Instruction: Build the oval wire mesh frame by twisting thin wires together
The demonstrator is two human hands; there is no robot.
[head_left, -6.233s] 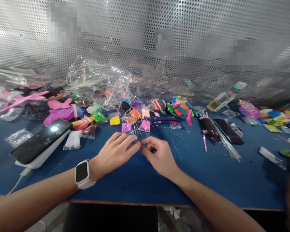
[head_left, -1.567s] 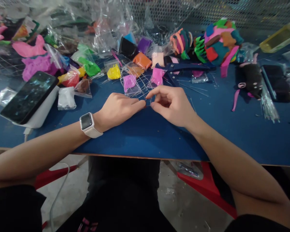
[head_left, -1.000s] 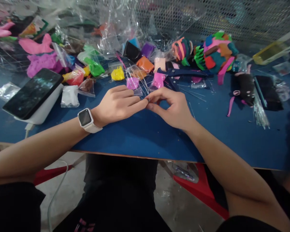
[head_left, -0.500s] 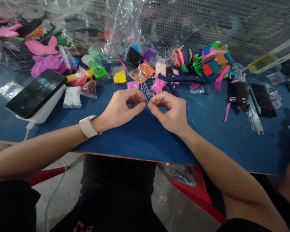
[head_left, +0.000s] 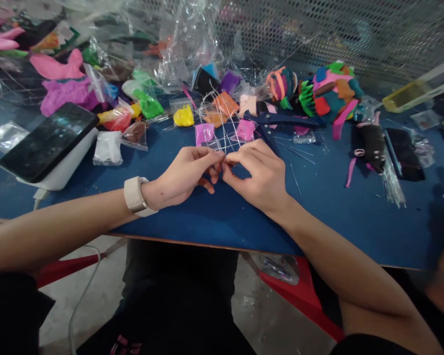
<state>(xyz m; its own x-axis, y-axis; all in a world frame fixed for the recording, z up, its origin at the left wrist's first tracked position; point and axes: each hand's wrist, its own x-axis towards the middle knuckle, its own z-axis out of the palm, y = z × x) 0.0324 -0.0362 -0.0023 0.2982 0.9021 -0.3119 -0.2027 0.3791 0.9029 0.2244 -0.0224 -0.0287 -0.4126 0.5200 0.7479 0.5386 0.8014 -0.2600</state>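
A frame of thin silvery wires rises from between my two hands, its strands crossing and twisted together at places. My left hand pinches the near end of the wires with thumb and forefinger, its other fingers curled below. Right beside it, my right hand pinches the same end, the fingertips of both hands almost touching. The exact grip point is partly hidden by the fingers. Just beyond the wires lie two small bags of pink clay and a pair of dark blue-handled pliers.
Bagged clay, such as yellow and white, lines the back. A phone rests on a white block at left. At right lie a dark clay figure, a bundle of wires and another phone. Loose wires lie nearby.
The wire frame has turned and spread, so its crossing strands now show wider. My left hand has rolled over, its lower fingers now showing beneath; my right hand stays pinched close by.
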